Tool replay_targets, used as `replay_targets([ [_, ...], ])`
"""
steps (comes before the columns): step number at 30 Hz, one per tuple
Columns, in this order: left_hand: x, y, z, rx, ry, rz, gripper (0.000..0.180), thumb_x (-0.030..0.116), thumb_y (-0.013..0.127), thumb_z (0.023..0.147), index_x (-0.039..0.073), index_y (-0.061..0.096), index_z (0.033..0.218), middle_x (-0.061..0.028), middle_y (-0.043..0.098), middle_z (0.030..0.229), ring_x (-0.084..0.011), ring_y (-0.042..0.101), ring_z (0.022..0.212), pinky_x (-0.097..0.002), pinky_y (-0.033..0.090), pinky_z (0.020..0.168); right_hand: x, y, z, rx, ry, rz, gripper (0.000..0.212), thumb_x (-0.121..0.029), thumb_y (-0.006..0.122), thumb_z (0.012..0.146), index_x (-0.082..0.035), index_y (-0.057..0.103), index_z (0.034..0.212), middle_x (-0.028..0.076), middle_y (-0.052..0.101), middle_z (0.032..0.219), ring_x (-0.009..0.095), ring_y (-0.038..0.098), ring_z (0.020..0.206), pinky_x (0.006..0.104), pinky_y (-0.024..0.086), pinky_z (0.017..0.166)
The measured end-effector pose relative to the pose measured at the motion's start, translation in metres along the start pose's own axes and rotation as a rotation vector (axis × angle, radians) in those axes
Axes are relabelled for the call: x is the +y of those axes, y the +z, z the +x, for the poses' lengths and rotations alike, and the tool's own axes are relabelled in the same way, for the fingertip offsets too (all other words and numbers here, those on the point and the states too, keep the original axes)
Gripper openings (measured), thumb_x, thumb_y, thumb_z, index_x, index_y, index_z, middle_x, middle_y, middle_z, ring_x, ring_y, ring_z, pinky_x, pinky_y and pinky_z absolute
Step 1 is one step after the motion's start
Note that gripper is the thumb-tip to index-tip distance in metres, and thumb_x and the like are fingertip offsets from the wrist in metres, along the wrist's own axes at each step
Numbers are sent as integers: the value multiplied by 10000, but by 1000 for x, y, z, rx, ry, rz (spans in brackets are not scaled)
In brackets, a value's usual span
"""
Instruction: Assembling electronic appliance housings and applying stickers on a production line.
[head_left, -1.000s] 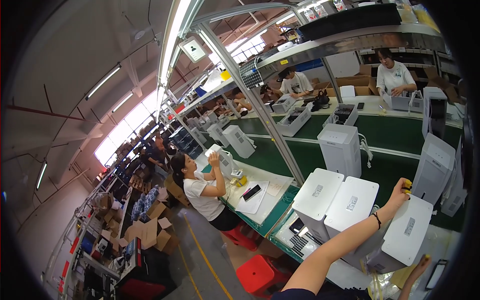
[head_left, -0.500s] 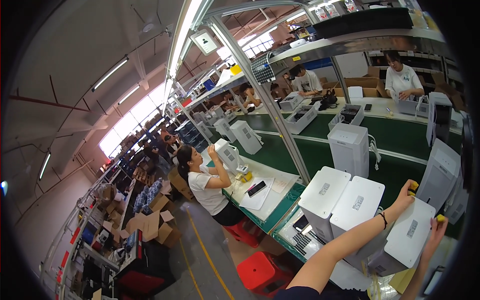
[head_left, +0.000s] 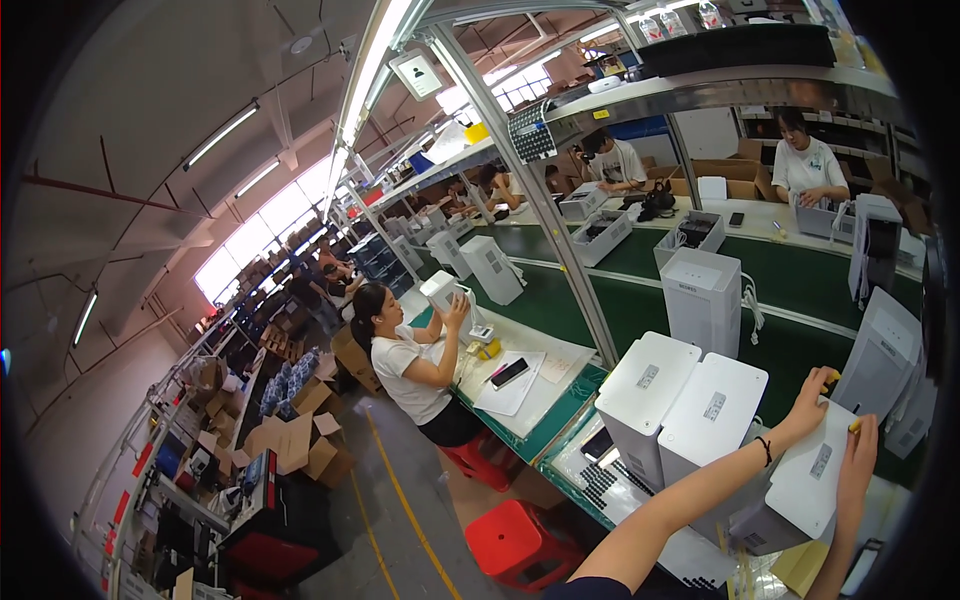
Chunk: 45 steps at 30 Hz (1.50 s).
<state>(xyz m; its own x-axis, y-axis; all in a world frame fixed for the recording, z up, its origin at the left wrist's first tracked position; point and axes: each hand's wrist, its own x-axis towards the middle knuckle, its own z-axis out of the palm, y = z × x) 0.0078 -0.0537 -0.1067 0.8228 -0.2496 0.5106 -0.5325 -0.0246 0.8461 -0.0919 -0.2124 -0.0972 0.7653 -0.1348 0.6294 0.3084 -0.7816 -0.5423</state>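
Observation:
A tall white box-shaped appliance [head_left: 838, 448] with a label on its flat top stands in front of me at the lower right. My left hand [head_left: 806, 408] curls its fingers over the far left corner of that top. Against its right edge my right hand [head_left: 857, 460] is pressed, fingers pointing away from me. Small yellow covers show on fingertips of both hands. Just left of my arm stand two more white appliances [head_left: 712, 402], side by side with labels on top. Part of the held appliance's body is hidden behind my left forearm.
A co-worker [head_left: 405, 365] to the left holds a white unit over a bench with a phone and papers. More white appliances [head_left: 700, 300] stand along the green conveyor [head_left: 630, 315]. A metal post [head_left: 545, 210] rises between benches. A red stool [head_left: 520, 540] sits below.
My right hand has come left onto the appliance's edge, and my left hand has shifted slightly. The co-worker at left has lowered the arms and turned the white unit.

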Motion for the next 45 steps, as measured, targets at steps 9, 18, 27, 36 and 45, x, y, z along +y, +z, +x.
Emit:
replay_targets([
  [9, 57, 2, -12, 119, 47, 170, 478, -124, 557, 735, 20, 459, 1179, -145, 455, 1096, -287, 487, 1072, -325, 391, 928, -8, -34, 25, -111, 136, 126, 189, 7, 447, 903, 15, 442, 1091, 171, 473, 1037, 340, 526, 941, 346, 423, 832],
  [18, 156, -27, -132, -12, -18, 217, 250, -29, 589, 833, 8, 538, 1075, -127, 529, 933, -288, 577, 792, -327, 471, 696, -41, -33, 14, -46, 27, 62, 125, 47, 490, 822, 11, 438, 930, 164, 462, 932, 374, 512, 841, 374, 426, 734],
  [27, 117, -16, -171, -64, 475, 647, 343, -10, 625, 716, 4, 628, 1060, -127, 600, 1046, -293, 647, 929, -353, 551, 751, -30, -44, 13, 52, -76, -115, 146, 49, 548, 778, -11, 493, 899, 162, 508, 917, 384, 548, 800, 423, 443, 670],
  [36, 111, -7, -178, -7, 578, 745, 238, 52, 634, 725, -5, 632, 956, -135, 604, 986, -306, 626, 981, -379, 538, 860, 11, -34, 2, 5, -122, -132, 153, 63, 509, 787, 18, 465, 927, 182, 496, 942, 404, 518, 869, 421, 436, 758],
  [45, 112, -17, -179, -56, 595, 896, 266, 96, 591, 777, 12, 571, 1028, -133, 573, 1046, -288, 593, 1018, -382, 501, 910, -4, -21, 13, -112, -107, -111, 141, 72, 492, 820, 6, 468, 942, 171, 505, 992, 385, 535, 912, 390, 454, 782],
])
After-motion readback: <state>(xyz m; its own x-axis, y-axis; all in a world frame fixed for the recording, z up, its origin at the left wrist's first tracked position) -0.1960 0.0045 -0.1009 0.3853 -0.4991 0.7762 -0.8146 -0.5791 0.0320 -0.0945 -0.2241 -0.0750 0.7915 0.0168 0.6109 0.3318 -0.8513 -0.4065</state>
